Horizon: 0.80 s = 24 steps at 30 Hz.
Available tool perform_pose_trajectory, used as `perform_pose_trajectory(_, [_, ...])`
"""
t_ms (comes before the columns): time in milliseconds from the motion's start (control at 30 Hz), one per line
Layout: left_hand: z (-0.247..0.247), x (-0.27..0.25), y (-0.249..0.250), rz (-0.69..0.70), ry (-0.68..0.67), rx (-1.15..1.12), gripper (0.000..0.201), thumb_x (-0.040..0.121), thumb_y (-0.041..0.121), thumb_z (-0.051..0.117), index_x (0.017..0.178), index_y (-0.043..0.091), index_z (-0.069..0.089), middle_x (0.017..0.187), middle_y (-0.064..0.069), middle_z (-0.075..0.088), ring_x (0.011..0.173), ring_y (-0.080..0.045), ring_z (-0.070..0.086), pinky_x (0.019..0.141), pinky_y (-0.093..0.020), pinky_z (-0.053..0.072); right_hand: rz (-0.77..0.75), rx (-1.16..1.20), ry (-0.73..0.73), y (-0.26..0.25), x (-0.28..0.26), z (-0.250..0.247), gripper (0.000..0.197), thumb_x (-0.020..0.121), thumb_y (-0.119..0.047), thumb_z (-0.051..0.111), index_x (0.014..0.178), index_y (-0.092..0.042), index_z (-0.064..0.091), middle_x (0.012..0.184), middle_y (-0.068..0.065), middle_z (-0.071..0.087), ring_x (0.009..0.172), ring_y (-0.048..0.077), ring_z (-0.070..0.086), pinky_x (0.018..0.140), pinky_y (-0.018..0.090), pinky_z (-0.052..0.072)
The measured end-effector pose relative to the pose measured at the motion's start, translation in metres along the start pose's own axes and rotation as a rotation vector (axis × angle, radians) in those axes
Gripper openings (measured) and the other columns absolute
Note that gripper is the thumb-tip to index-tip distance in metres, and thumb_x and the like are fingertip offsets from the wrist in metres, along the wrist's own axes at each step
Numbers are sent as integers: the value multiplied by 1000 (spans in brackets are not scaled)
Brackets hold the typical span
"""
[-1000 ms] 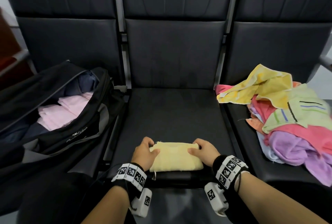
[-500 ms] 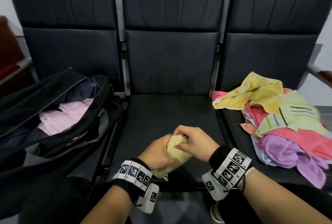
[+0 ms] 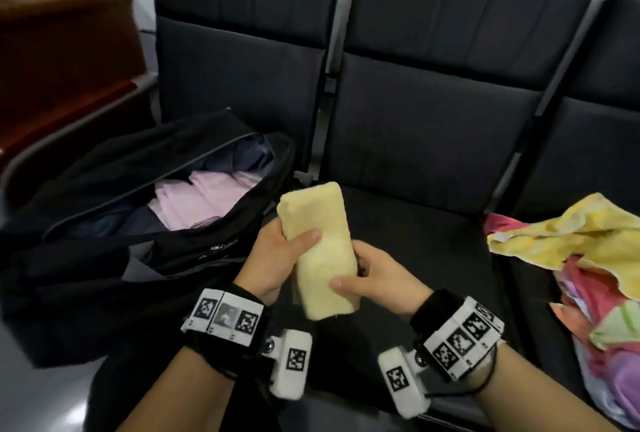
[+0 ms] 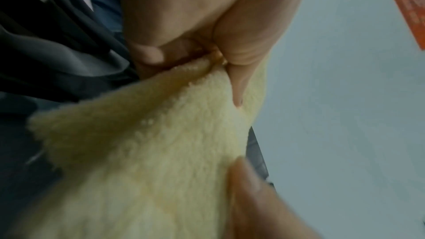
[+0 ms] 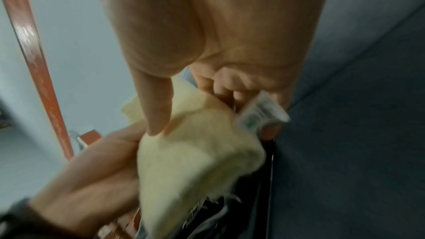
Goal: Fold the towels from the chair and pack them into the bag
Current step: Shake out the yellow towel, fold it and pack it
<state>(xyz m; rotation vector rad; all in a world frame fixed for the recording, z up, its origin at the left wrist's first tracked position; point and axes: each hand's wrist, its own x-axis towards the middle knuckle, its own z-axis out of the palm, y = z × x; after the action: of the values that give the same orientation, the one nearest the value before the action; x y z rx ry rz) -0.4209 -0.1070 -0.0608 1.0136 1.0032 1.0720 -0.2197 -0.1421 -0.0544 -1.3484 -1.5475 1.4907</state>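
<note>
A folded pale yellow towel (image 3: pixel 320 248) is held in the air above the front of the middle seat, standing on end. My left hand (image 3: pixel 277 251) grips its upper half, thumb across the front. My right hand (image 3: pixel 367 276) grips its lower half, thumb on the front; a white label pokes out by those fingers in the right wrist view. The same towel fills both wrist views (image 4: pixel 142 161) (image 5: pixel 195 152). The open black bag (image 3: pixel 114 224) lies on the left seat with pink folded towels (image 3: pixel 197 199) inside. A heap of unfolded coloured towels (image 3: pixel 588 276) lies on the right seat.
The three black seats (image 3: pixel 426 224) form one row with metal dividers between the backrests. A brown wooden piece of furniture (image 3: pixel 65 61) stands at the far left behind the bag. The grey floor (image 3: pixel 52 407) shows at the lower left.
The yellow towel lay flat on the middle seat; both hands lifted it and turned it on end, moving it left toward the bag. My view has swung left.
</note>
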Motion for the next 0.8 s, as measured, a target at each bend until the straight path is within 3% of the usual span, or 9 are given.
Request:
perform_pose_trajectory(100, [-43, 12, 10, -53, 117, -54, 29, 93, 11, 67, 122, 7, 63, 111, -11, 75, 100, -25, 73, 74, -34, 60, -7, -74, -14, -13, 43, 32, 51, 77, -21, 82, 123, -18, 59, 115, 1, 72, 105, 16, 69, 93, 44, 56])
perform_pose_trajectory(233, [-103, 29, 24, -116, 278, -75, 27, 97, 17, 63, 122, 6, 63, 112, -12, 74, 103, -27, 72, 75, -36, 60, 1, -59, -40, -35, 106, 70, 43, 82, -12, 79, 120, -16, 61, 110, 5, 74, 101, 22, 71, 89, 44, 58])
perform_pose_trajectory(400, [-181, 56, 48, -189, 432, -94, 35, 98, 15, 61, 132, 6, 54, 122, -15, 68, 107, -31, 68, 87, -48, 58, -14, -29, -103, -63, 188, 118, 42, 81, -9, 78, 119, -15, 62, 100, 6, 75, 90, 17, 73, 74, 28, 58])
perform_pose_trajectory(500, [-228, 76, 57, -210, 487, -58, 36, 98, 11, 60, 133, 11, 53, 120, -12, 69, 103, -30, 70, 74, -44, 61, 18, 15, -111, -71, 237, 148, 42, 83, -13, 78, 120, -19, 59, 99, 7, 74, 85, 17, 72, 71, 26, 56])
perform_pose_trajectory(567, [-254, 89, 57, -237, 523, -37, 39, 97, 7, 59, 134, 11, 52, 122, -13, 67, 105, -33, 68, 73, -46, 59, 21, 25, -126, -70, 264, 170, 38, 85, -12, 76, 116, -21, 56, 98, 3, 72, 82, 12, 71, 69, 24, 56])
perform_pose_trajectory(600, [-266, 95, 54, -245, 538, -31, 38, 96, 4, 58, 133, 10, 51, 121, -14, 66, 105, -34, 68, 71, -46, 59, 10, 15, -134, -67, 275, 180, 36, 86, -11, 75, 114, -22, 56, 99, 1, 70, 83, 11, 69, 71, 24, 57])
perform_pose_trajectory(700, [-289, 105, 37, -269, 559, -27, 31, 94, -9, 51, 119, 10, 56, 110, -14, 68, 92, -30, 71, 57, -38, 58, -11, -100, -139, -54, 302, 206, 36, 88, -11, 71, 119, -20, 55, 114, 10, 67, 102, 25, 66, 93, 39, 53])
perform_pose_trajectory(733, [-294, 107, 29, -295, 569, -40, 34, 93, -12, 48, 119, 8, 57, 109, -15, 68, 88, -29, 71, 58, -39, 58, -8, -177, -147, -48, 308, 212, 42, 89, -14, 70, 127, -17, 53, 121, 11, 65, 108, 27, 64, 98, 39, 50])
perform_pose_trajectory(800, [-305, 110, 11, -413, 625, -38, 38, 93, -12, 48, 128, 1, 54, 117, -19, 65, 96, -36, 67, 73, -47, 57, 9, -328, -190, -34, 312, 222, 53, 90, -21, 69, 139, -14, 48, 132, 10, 60, 116, 25, 59, 99, 30, 45])
